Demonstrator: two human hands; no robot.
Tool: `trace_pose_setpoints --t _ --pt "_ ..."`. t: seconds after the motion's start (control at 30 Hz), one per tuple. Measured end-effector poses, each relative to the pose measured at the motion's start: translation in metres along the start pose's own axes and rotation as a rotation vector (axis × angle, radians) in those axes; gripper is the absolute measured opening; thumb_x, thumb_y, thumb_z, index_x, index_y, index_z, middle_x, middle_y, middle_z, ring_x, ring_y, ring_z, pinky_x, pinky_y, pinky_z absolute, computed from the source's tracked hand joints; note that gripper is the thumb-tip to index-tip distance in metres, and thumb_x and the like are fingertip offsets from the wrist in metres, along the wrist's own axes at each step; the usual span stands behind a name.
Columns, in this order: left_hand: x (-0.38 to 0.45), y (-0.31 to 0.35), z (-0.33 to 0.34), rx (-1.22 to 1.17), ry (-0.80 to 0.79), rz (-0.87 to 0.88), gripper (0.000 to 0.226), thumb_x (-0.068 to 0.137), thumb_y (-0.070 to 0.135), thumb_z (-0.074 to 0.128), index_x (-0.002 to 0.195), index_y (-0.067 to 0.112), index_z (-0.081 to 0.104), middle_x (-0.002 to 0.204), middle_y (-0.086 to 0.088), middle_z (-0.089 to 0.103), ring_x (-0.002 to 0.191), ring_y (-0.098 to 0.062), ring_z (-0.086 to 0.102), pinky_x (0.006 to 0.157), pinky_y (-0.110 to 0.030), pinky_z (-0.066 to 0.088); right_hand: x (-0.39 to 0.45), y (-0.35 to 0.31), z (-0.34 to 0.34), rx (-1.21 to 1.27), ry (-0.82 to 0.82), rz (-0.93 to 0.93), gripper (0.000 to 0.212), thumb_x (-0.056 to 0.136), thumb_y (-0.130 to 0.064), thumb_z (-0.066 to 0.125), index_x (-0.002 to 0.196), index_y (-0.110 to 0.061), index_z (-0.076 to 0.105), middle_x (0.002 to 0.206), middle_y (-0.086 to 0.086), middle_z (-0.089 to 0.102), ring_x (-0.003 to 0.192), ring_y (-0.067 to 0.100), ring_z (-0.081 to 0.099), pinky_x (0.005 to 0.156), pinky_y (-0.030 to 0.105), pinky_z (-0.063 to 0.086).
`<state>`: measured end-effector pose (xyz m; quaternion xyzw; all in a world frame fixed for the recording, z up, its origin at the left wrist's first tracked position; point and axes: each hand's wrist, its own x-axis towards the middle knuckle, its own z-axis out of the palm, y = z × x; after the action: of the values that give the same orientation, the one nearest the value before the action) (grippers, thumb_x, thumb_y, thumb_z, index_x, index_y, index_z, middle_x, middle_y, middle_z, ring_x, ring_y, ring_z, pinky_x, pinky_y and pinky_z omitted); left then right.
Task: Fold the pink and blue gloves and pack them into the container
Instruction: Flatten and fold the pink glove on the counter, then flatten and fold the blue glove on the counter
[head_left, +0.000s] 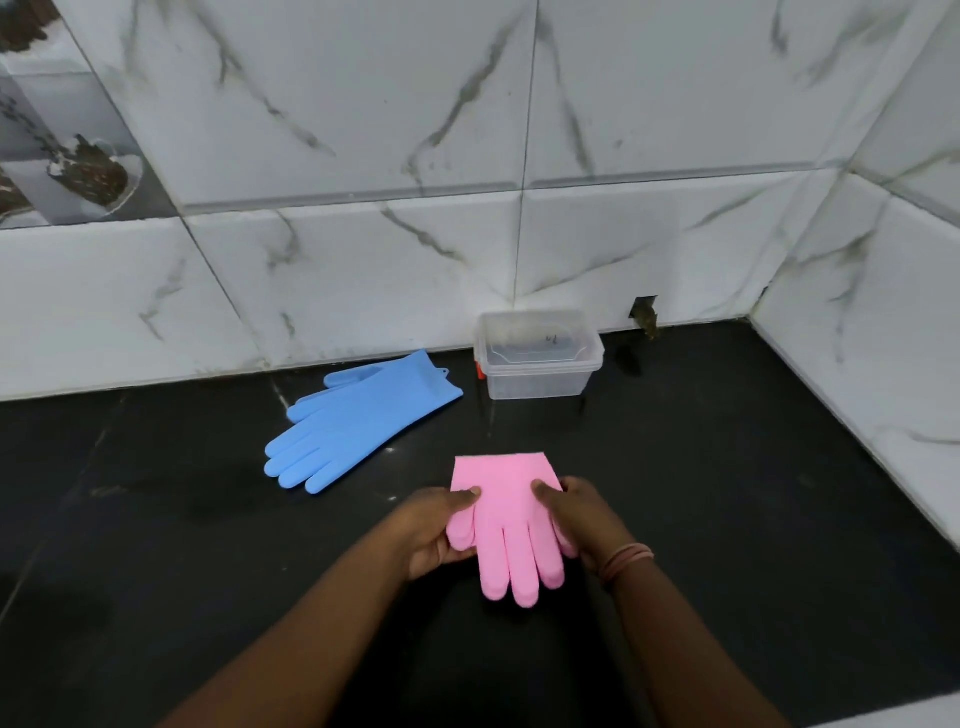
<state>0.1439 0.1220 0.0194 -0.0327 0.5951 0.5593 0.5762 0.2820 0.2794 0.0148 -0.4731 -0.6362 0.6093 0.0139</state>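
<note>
The pink gloves (506, 514) are folded over, fingers pointing toward me, held just above the black counter. My left hand (434, 530) grips their left edge with the thumb on top. My right hand (584, 519) grips the right edge the same way. The blue gloves (358, 421) lie flat on the counter to the far left, fingers toward me, cuff toward the wall. A clear plastic container (540, 358) stands open and holds nothing I can see, against the back wall beyond the pink gloves.
The black counter (727, 493) is bounded by marble-tiled walls at the back and right. A small hole in the wall (644, 312) sits right of the container. A red tab (480, 371) shows at the container's left side.
</note>
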Motion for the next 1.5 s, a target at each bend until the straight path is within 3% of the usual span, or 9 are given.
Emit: trace_pose_setpoints --t 0.3,0.53,0.77,0.83,0.93,1.1,1.23,1.4,1.5 --pt "0.067 0.021 0.079 0.241 0.286 0.325 0.043 0.095 0.010 0.073 0.135 0.002 0.059 0.128 -0.015 0.072 0.106 -0.028 0.072 0.086 -0.042 0.062 0.047 -0.008 -0.037 -0.019 0.237 -0.182 0.027 0.097 -0.018 0.053 0.124 -0.011 0.055 0.119 0.007 0.066 0.097 0.017 0.060 0.084 0.030 0.044" --pt "0.090 0.007 0.094 0.744 0.575 0.401 0.053 0.094 0.035 0.073 0.138 0.009 0.062 0.133 -0.010 0.070 0.121 -0.029 0.066 0.102 -0.042 0.053 0.063 -0.001 -0.040 -0.476 0.355 -0.245 0.031 0.099 -0.029 0.050 0.121 -0.008 0.057 0.125 0.013 0.056 0.106 0.029 0.062 0.092 0.040 0.051" --pt "0.083 0.018 0.049 0.790 0.792 0.419 0.042 0.101 0.044 0.058 0.130 0.013 0.064 0.126 -0.011 0.072 0.116 -0.029 0.067 0.098 -0.043 0.055 0.056 -0.024 -0.033 -0.896 0.605 -0.363 0.036 0.097 -0.042 0.044 0.120 -0.017 0.057 0.118 0.010 0.055 0.108 0.030 0.053 0.092 0.045 0.042" --pt "0.073 0.027 0.015 0.805 0.880 0.457 0.034 0.101 0.031 0.061 0.130 0.013 0.065 0.126 -0.013 0.070 0.117 -0.031 0.066 0.098 -0.044 0.055 0.053 -0.034 -0.018 -0.846 0.597 -0.545 0.029 0.097 -0.036 0.046 0.117 -0.021 0.059 0.115 0.007 0.056 0.104 0.028 0.054 0.089 0.044 0.043" --pt "0.056 0.033 -0.044 0.928 1.047 0.519 0.038 0.096 0.018 0.065 0.133 0.014 0.065 0.134 -0.019 0.064 0.120 -0.039 0.061 0.101 -0.049 0.050 0.051 -0.042 0.026 -0.679 0.274 -0.762 0.016 0.095 -0.022 0.049 0.099 -0.018 0.064 0.102 0.005 0.061 0.094 0.025 0.057 0.085 0.043 0.047" --pt "0.034 0.037 -0.130 1.345 0.923 0.221 0.074 0.098 0.048 0.060 0.162 0.028 0.030 0.169 -0.009 0.030 0.152 -0.036 0.031 0.120 -0.052 0.031 0.048 -0.035 0.105 -0.555 -0.159 -0.863 0.011 0.089 -0.009 0.054 0.086 -0.010 0.064 0.091 0.009 0.063 0.088 0.025 0.059 0.084 0.043 0.049" --pt "0.021 0.043 -0.163 1.503 0.841 0.301 0.064 0.098 0.044 0.060 0.157 0.027 0.041 0.153 -0.011 0.052 0.132 -0.035 0.054 0.107 -0.043 0.048 0.046 -0.029 0.151 -0.493 -0.157 -0.732 0.010 0.088 -0.008 0.055 0.089 -0.011 0.064 0.094 0.008 0.063 0.092 0.024 0.060 0.088 0.039 0.049" --pt "0.002 0.030 -0.160 1.406 0.797 0.643 0.022 0.092 0.018 0.056 0.106 0.019 0.073 0.101 -0.006 0.071 0.094 -0.032 0.068 0.079 -0.041 0.055 0.032 -0.042 0.193 -0.018 0.056 -0.269 0.028 0.092 -0.038 0.065 0.111 -0.021 0.054 0.101 0.004 0.067 0.083 0.014 0.066 0.073 0.020 0.055" --pt "-0.017 0.003 -0.166 1.122 0.785 0.873 0.026 0.094 0.009 0.062 0.112 0.019 0.077 0.106 -0.005 0.075 0.098 -0.027 0.068 0.086 -0.040 0.055 0.032 -0.050 0.208 0.474 -0.029 -0.029 0.042 0.090 -0.043 0.069 0.117 -0.017 0.051 0.107 0.008 0.069 0.093 0.024 0.071 0.083 0.039 0.061"
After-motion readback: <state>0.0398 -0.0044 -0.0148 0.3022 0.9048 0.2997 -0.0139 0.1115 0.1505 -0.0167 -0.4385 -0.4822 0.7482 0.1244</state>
